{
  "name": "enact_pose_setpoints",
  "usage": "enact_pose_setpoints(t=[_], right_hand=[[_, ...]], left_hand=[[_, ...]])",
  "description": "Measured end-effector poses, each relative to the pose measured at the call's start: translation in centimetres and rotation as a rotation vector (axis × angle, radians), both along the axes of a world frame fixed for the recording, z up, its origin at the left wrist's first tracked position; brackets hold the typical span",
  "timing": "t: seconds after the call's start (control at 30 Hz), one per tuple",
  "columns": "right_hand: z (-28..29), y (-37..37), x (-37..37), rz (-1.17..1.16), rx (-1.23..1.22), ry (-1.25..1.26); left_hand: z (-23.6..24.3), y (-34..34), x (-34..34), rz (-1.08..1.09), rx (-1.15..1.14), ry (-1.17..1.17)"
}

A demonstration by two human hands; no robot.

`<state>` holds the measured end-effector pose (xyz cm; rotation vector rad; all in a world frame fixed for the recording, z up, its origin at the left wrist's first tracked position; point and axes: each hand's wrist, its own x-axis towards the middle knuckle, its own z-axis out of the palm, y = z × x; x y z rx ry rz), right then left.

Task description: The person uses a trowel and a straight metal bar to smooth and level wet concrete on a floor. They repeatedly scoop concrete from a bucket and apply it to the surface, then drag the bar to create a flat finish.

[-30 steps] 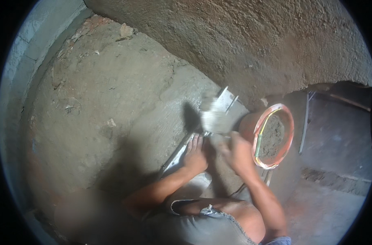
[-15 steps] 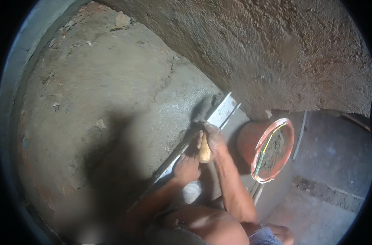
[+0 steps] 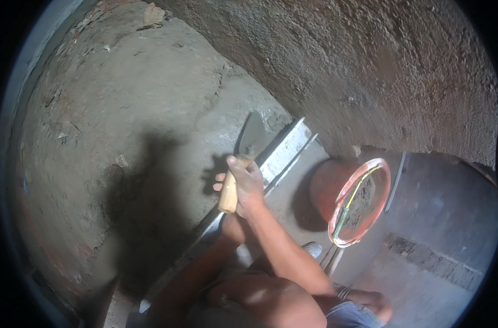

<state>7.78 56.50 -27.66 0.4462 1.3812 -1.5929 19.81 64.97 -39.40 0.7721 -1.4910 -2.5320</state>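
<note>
My right hand (image 3: 249,186) is closed around the wooden handle of a trowel (image 3: 229,197). The trowel's pointed grey blade stands over the wet mortar surface (image 3: 205,120), just left of a long pale metal straightedge (image 3: 284,148). That straightedge runs diagonally from the rough wall's foot toward my body. Below the right wrist, my left hand (image 3: 232,228) is against the straightedge's near part; its fingers are hidden behind my right hand and forearm. To the right stands a red bucket (image 3: 321,191) with grey mortar (image 3: 365,205) inside.
A rough plastered wall (image 3: 369,76) rises at the upper right. Loose rubble (image 3: 152,15) lies at the far left end of the mortar. My bent knee (image 3: 271,300) is close below my hands. Thin rods (image 3: 331,259) lie by the bucket, on a smooth grey floor (image 3: 440,202).
My right hand has moved left and nearer, off the straightedge, and the trowel blade now shows over the mortar. My left hand is now more covered by the right arm.
</note>
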Motion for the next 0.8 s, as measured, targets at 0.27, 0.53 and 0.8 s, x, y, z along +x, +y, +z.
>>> enact_pose_setpoints(t=[0.27, 0.53, 0.8], right_hand=[[-4.0, -3.5, -1.2, -0.270, 0.167, 0.155], [-6.1, -3.7, -4.9, -0.412, 0.163, 0.142], [-0.4, -5.1, 1.1, -0.401, 0.187, 0.176]], left_hand=[[2.0, -0.3, 0.1, -0.329, -1.021, -0.279], [-0.6, 0.6, 1.8, -0.421, -0.882, -0.355], [3.5, -1.1, -0.7, 0.003, -0.184, -0.134]])
